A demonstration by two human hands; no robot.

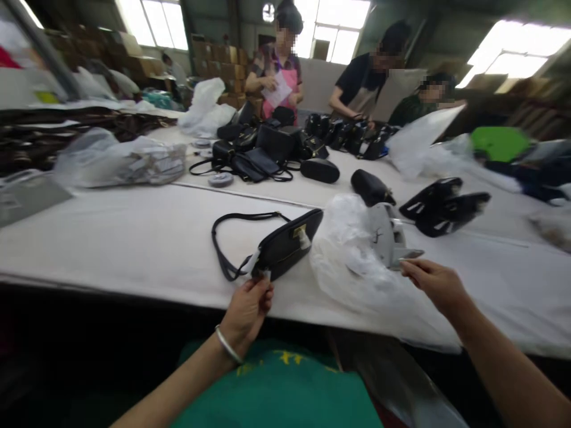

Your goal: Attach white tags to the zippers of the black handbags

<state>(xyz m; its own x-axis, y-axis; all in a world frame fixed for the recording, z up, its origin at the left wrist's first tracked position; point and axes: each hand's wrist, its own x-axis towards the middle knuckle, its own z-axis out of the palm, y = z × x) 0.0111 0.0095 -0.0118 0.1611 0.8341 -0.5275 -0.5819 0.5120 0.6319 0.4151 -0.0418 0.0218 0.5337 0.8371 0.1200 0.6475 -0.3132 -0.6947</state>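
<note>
A small black handbag (289,244) with a gold clasp lies tilted on the white-covered table, its strap (215,238) looped out to the left. My left hand (250,306) is closed at the bag's near lower end, where a small whitish piece (266,275) shows by the fingertips. My right hand (435,282) is closed in a pinch beside a grey-white tape dispenser (384,235); whatever is between its fingertips is too small to make out. Crumpled clear plastic (343,261) lies between the bag and the dispenser.
Several black bags (276,142) are heaped across the table, with more black bags (450,208) at the right. A filled plastic bag (125,160) lies at left. A round grey object (220,179) sits near the heap. Co-workers (281,71) stand on the far side.
</note>
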